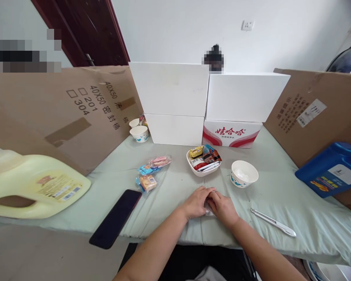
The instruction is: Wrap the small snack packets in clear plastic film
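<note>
Close to the table's front edge, my left hand [196,201] and my right hand [222,207] meet with fingers curled in. Between them is a small clear plastic packet [209,211]; most of it is hidden, so its contents cannot be made out. Just beyond the hands stands a white bowl of wrapped snacks [204,171], with yellow, red and brown packs inside. To its right is a white paper bowl [242,180] with a blue pattern. Several wrapped snacks [148,182] lie left of the hands. Silver tongs [273,222] rest to the right of my right hand.
A black phone [117,218] lies at the front left, beside a big yellow jug [38,183]. On the right, a blue bottle [329,169] leans against a cardboard panel [316,113]. White boxes [175,89] wall off the back. More paper bowls [139,134] stand at the back left.
</note>
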Available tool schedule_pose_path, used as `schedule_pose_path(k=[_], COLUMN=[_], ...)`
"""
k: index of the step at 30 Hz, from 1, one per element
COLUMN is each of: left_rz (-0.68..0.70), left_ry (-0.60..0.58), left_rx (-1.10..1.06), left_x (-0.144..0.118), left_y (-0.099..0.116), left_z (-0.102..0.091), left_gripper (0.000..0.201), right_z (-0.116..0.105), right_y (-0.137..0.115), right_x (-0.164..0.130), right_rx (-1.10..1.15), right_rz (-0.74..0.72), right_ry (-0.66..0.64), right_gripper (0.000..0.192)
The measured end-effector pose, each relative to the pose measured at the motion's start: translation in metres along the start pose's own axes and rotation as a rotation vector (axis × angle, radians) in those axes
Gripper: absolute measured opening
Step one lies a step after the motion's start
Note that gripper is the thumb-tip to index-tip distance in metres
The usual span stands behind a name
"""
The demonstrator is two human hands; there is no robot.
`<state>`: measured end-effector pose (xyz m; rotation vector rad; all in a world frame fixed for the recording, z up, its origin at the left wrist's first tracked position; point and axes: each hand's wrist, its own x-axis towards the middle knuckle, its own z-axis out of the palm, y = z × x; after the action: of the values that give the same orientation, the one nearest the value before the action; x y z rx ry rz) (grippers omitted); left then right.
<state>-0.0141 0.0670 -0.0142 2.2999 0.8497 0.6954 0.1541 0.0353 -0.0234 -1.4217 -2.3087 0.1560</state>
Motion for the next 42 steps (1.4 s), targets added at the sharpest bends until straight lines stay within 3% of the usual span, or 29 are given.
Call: schedule_pose_path(k=[8,14,18,22,26,30,34,36,39,42], left_rz=[-0.034,0.048,0.101,0.111,0.101,0.057,0.017,0.019,0.025,-0.054], left_ry=[0.059,0.287,0.125,-0.043,-0.081,-0.054,-0.05,-0.021,0.091,0.216], left_rx=[-0.045,-0.056,0.022,0.133,0.141,0.151,0.138,0.077,-0.032,-0.004], left_x=[-0.007,-0.011,-0.008,-0.006,-0.008,-0.007,-0.006,-0.008,-0.011,-0.011], left_y=[0.001,0.008,0.013,0.008,0.004,0.007,0.012,0.013,0.011,0.006], left_z=[-0.006,-0.01,-0.004,-0.001,-0.003,-0.006,-0.011,-0.014,-0.018,-0.019], left_gripper=[0.073,0.029,0.003,0.013,0.003,0.022,0.027,0.023,0.015,0.012], right_z=[0.009,0.006,0.002,0.001,-0.011,-0.035,-0.042,-0.036,-0.027,-0.037], right_y=[0.001,-0.002,-0.006,-0.003,0.017,0.024,0.001,-0.012,-0.02,-0.012], right_x=[-0.003,-0.001,0.0,0.001,0.0,-0.006,-0.015,-0.021,-0.03,-0.032], right_rx=[-0.101,-0.146,-0.167,-0.214,-0.265,-0.246,-0.036,0.028,-0.051,-0.082], right_rz=[0.041,0.054,0.044,0.074,0.158,0.146,-0.121,-0.173,-0.131,-0.166], right_ry=[0.077,0.073,0.038,0.041,0.087,0.12,-0.013,-0.074,-0.124,-0.191], right_gripper=[0.017,0.016,0.012,0.014,0.017,0.018,0.017,0.016,0.015,0.018])
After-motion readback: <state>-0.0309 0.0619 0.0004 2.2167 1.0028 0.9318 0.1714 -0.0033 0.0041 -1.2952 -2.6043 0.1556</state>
